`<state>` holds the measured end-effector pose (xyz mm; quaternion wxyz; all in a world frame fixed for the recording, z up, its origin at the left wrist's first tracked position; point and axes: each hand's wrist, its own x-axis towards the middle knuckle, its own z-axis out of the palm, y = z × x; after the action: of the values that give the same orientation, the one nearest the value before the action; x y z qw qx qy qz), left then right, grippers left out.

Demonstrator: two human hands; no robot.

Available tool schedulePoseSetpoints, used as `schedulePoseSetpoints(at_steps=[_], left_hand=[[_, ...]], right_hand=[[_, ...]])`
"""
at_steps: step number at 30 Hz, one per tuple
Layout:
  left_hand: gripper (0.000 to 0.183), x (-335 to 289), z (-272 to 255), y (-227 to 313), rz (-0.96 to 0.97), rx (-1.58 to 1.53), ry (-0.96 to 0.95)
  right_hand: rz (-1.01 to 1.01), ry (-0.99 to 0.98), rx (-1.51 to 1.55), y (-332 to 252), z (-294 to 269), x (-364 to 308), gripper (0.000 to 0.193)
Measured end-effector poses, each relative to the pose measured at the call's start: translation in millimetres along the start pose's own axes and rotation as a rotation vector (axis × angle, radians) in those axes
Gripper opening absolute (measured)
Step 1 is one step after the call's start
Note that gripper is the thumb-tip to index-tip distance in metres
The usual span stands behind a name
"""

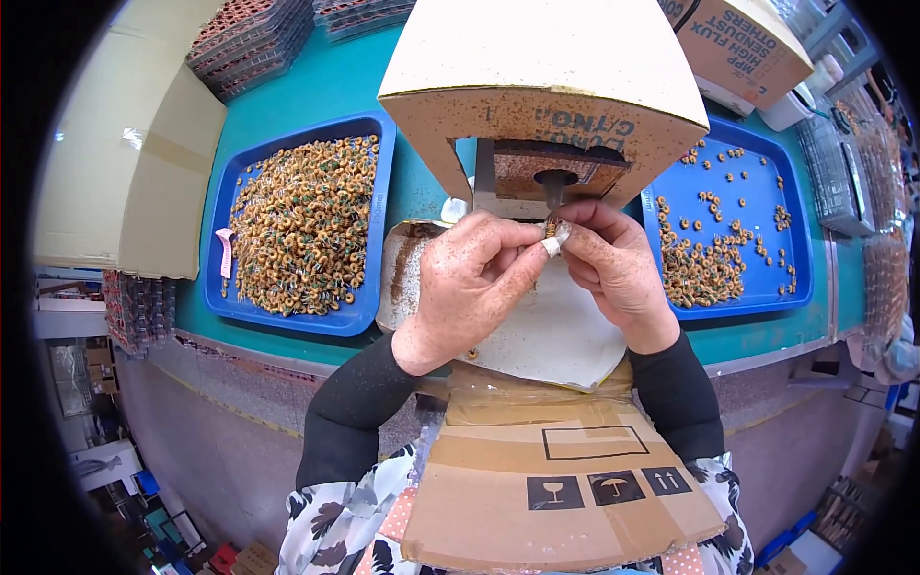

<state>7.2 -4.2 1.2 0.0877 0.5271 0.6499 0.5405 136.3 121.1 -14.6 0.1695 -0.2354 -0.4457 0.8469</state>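
Between the fingertips of my left hand [474,278] and my right hand [618,268] sits a small copper-coloured wound ring coil [551,228]. Both hands are closed in a pinch around it, and the fingers partly cover it. White wrapping shows at the thumb tips. Just beyond the coil, a grey tapered tool tip [554,187] points out of the opening of a cardboard hood [422,115]; whether it touches the coil I cannot tell. Brown dust speckles my hands and the hood. Below them lies a white sheet [546,335], dusty on its left part.
To the left, a blue tray [384,182] is heaped with ring coils; a pink strip [225,254] lies in it. Another blue tray [690,182] at right holds fewer coils. Stacked plastic trays [249,43] stand far left. A cardboard sheet [565,479] covers my lap.
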Motion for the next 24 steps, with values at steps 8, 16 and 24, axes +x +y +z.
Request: schedulePoseSetpoints(at_steps=[8,16,24], left_hand=[[0.012,1.9,3.8,5.8,0.016,0.029,0.024],[0.012,5.3,4.4,4.7,0.030,0.015,0.034],[0.008,15.6,-2.4,5.6,0.018,0.047,-0.050]], right_hand=[[0.025,0.020,0.100,-3.4,2.8,0.9,0.017],[0.043,0.001,0.122,-3.7,0.5,3.3,0.017],[0.025,0.028,0.176,0.4,2.7,3.1,0.016]])
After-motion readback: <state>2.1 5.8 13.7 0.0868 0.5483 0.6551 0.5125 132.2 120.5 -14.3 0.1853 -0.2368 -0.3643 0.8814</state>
